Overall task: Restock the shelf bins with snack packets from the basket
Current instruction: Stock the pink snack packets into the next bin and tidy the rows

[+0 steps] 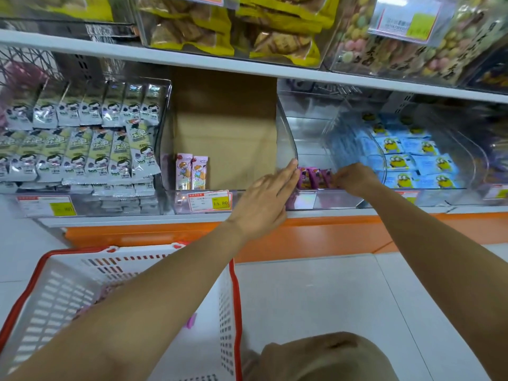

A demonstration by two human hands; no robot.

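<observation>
Clear acrylic: the bin [287,138] being stocked sits on the lower shelf [137,220], right of centre. A short row of purple snack packets [313,177] stands upright at its near edge, just behind the low front wall. Right hand [354,179]: fingers curled, grip clamped on the right end of that row, pinching the packet there. Left hand [270,198]: fingers straight and together, grip apart and holding nothing, fingertips touching the curved near edge of the bin's left wall. Basket [235,287]: white plastic with a red rim, near left, below the shelf and under the left forearm. Pink packets [92,301] lie inside it, mostly hidden by the arm, so no count is possible. Left of the stocked bin, a cardboard sheet [225,127] stands at the back of the next bin, with two pink stick packets [191,173] upright at its near left corner and a price tag [210,200] on its front. Far left: stacked green-and-white stick packets [82,149]. Right of the stocked bin: blue packets [412,160] with a yellow figure, in rows. Upper shelf, far: yellow bags [247,26] in a clear box. Shelf base: orange band [330,229].
</observation>
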